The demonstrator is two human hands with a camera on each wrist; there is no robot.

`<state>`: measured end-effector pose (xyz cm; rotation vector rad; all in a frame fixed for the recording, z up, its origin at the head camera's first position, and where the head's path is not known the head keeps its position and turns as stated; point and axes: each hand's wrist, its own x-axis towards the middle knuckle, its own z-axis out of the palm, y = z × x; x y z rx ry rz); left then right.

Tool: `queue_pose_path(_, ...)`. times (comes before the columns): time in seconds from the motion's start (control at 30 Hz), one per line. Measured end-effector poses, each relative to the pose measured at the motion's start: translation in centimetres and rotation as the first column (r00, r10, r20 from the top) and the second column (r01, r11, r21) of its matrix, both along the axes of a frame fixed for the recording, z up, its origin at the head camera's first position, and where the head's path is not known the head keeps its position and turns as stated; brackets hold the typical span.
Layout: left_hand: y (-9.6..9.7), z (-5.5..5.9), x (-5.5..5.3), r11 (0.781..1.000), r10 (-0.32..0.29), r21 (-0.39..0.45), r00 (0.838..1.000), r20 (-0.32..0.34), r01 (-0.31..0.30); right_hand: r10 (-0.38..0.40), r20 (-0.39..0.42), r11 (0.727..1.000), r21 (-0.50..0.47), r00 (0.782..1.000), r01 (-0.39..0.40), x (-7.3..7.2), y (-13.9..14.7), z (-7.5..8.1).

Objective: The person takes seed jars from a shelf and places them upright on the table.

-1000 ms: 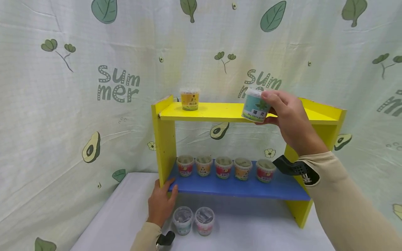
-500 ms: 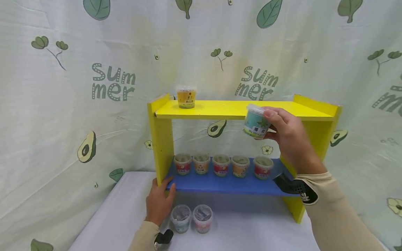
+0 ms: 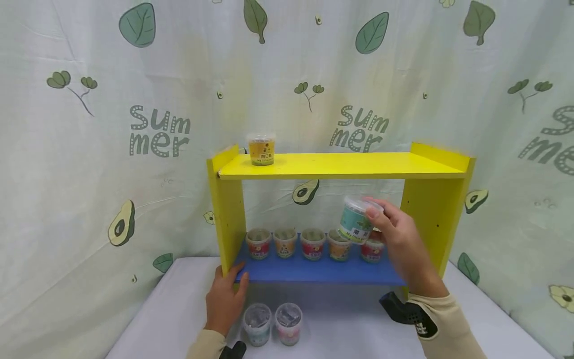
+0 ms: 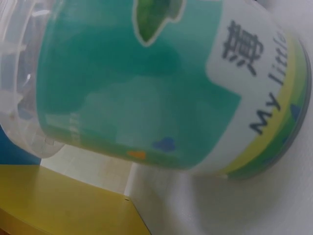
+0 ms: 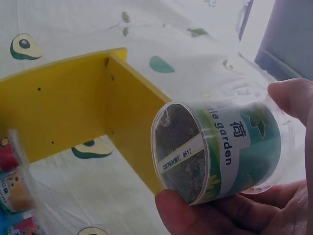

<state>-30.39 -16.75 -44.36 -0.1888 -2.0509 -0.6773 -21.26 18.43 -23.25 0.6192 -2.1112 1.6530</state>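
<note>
In my right hand (image 3: 401, 242) is a small teal-labelled plastic cup (image 3: 354, 222) with a clear lid, tilted in front of the shelf unit's opening. The right wrist view shows its dark contents through the base, with the thumb at the lid end and fingers beneath. My left hand (image 3: 222, 301) holds the lower left front edge of the yellow shelf unit (image 3: 230, 224), its fingers spread around the side panel. Beside that hand a teal cup (image 3: 257, 326) stands on the table, filling the left wrist view, and a pink cup (image 3: 289, 326) stands to its right.
Red and orange cups (image 3: 312, 245) stand in a row on the blue lower shelf (image 3: 314, 273). One orange-yellow cup (image 3: 261, 151) is at the left end of the yellow top shelf (image 3: 336, 164). A printed curtain (image 3: 134, 174) hangs behind the white table (image 3: 179, 309).
My right hand has lowered the teal cup from the top shelf's level to just above the lower row, overlapping the rightmost cups. The left hand stays on the shelf unit.
</note>
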Motion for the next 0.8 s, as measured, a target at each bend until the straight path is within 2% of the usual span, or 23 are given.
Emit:
queue_pose_path(0.13, 0.0, -0.4, 0.2, 1.000, 0.007, -0.001, 1.000, 0.000, -0.007, -0.004, 0.040, 1.000, 0.011, 0.999, 0.004, 0.0, -0.1, -2.2)
queue_pose_path(0.27, 0.0, -0.1, 0.2, 1.000, -0.003, -0.006, 1.000, -0.017, 0.003, -0.001, 0.050, 1.000, 0.003, 0.999, 0.001, -0.1, -0.1, -3.6)
queue_pose_path(0.5, -0.1, 0.1, 0.0, 1.000, -0.013, -0.010, 0.999, -0.051, 0.012, 0.007, 0.063, 1.000, 0.015, 0.998, -0.008, -0.2, 0.0, -5.7)
queue_pose_path(0.8, 0.0, 0.0, -0.1, 1.000, -0.016, -0.007, 1.000, -0.017, 0.016, 0.019, 0.111, 1.000, -0.017, 0.994, -0.017, -0.2, -0.3, -7.6)
